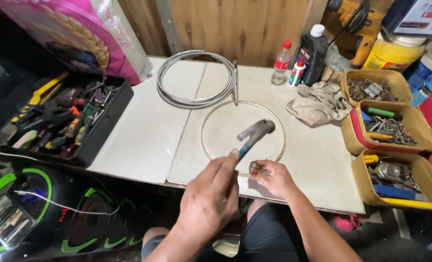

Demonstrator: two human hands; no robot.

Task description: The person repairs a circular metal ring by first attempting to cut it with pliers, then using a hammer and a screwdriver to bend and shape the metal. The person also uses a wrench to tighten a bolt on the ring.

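Nearest to us: our left hand point(210, 199), closed around the blue handle of a hammer point(254, 134), whose grey head is raised over the table point(143, 140) and blurred.

Beside it, our right hand point(273, 177), fingers pinched together on a small reddish piece point(254, 169) at the near edge of a thin metal ring point(243, 138) that lies flat on the table. What the piece is we cannot tell.

Behind the ring: a coil of grey cable point(196, 77), just touching the ring's far side.

To the right: a crumpled rag point(317, 102), three bottles point(298, 60) by the wooden wall, and tan trays of screws and tools point(388, 126).

To the left: a black tray of screwdrivers point(65, 121), with a pink bag point(80, 34) standing behind it.

Below left: a black speaker with green rings point(41, 213).
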